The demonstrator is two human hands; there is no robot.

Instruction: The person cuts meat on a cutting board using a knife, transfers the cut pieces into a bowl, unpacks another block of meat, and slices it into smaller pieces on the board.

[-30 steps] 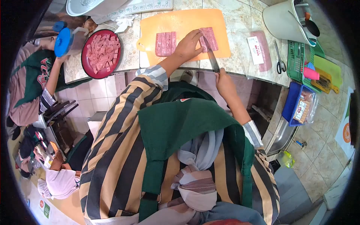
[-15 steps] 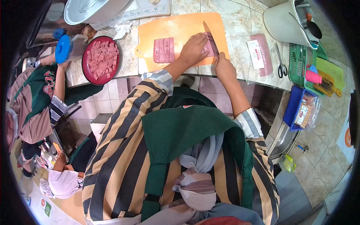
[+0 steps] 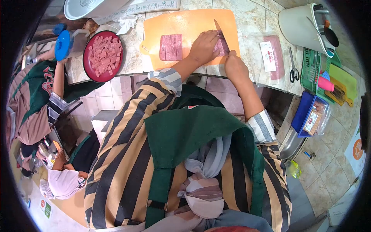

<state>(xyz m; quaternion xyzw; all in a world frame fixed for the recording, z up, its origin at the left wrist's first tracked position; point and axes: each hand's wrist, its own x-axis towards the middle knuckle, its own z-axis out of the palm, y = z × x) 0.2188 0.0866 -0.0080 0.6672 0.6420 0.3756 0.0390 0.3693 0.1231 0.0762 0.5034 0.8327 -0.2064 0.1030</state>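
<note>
My right hand [image 3: 236,67] is wrapped round the handle of a kitchen knife [image 3: 222,32]. Its blade points away from me, along the right side of a pink slab of meat [image 3: 221,47]. Over that slab lies my left hand [image 3: 204,47], fingers together and pressing on it; they hide part of the meat. Both are on an orange cutting board [image 3: 185,22]. To the left on the board sits another pink piece [image 3: 171,47], cut into several side-by-side strips.
A red plate [image 3: 87,63] of diced pink meat [image 3: 105,56] stands left, near a blue-lidded jug [image 3: 63,45] and a co-worker's arm [image 3: 58,79]. Packaged meat [image 3: 275,58], scissors [image 3: 294,69], a green basket [image 3: 309,73] and a white bucket [image 3: 295,25] are right.
The camera view has shifted slightly, so the board and counter items appear a little further right and up. Both hands and the knife stay at nearly the same spot on the board.
</note>
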